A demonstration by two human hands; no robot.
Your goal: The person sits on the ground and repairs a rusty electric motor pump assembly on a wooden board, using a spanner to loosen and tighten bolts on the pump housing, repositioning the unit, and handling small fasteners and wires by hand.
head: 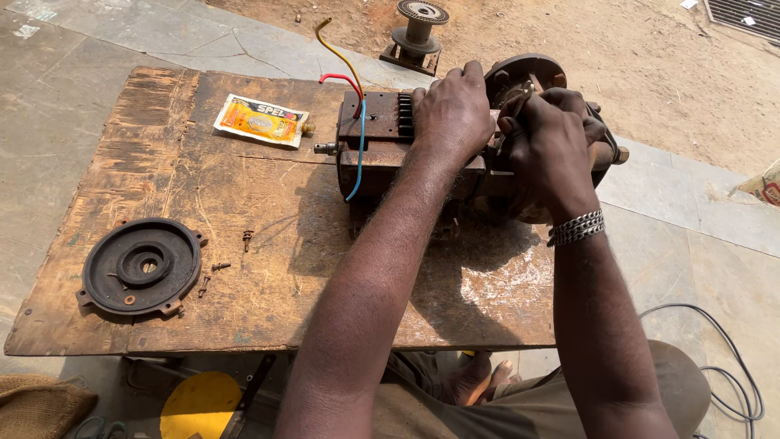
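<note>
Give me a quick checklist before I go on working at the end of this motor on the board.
1. Left hand steadying the motor: ok, it rests on top.
2. Right hand gripping a tool: ok; tip hidden.
3. Motor seated on the wooden board: ok.
4. Coloured wires away from the hands: ok, they hang at the far end.
5. Loose screws kept together: ok, beside the round cover.
6. Fastener state: cannot tell.

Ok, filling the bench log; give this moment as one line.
left hand: pressed on motor | right hand: gripping tool at its end | end cover, screws: loose on board
</note>
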